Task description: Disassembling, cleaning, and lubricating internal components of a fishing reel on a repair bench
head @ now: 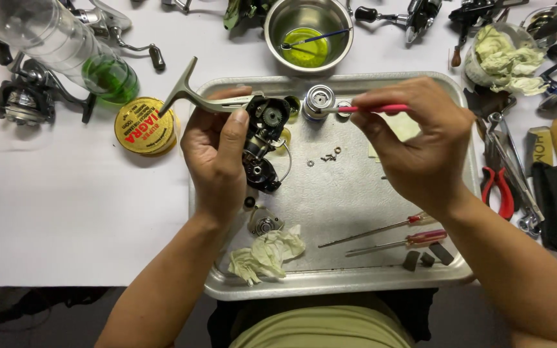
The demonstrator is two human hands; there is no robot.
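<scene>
Black spinning-reel body with grey metal stem (262, 138), centre-left of frame, gripped in left hand (217, 158) over silver metal tray (356, 283). Right hand (420, 145) pinches red-handled tool (372, 109), tip by the open gearbox. Risk: a slip could knock the tiny loose screws and washers (330, 156) away. Tray centre has open room; the edges are crowded.

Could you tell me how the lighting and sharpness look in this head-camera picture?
Head view: even overhead light, soft shadows under both hands; mild glare on the tray rim and steel bowl; the reel in the left hand is sharp, the right hand slightly soft; edges bow a little.
</scene>
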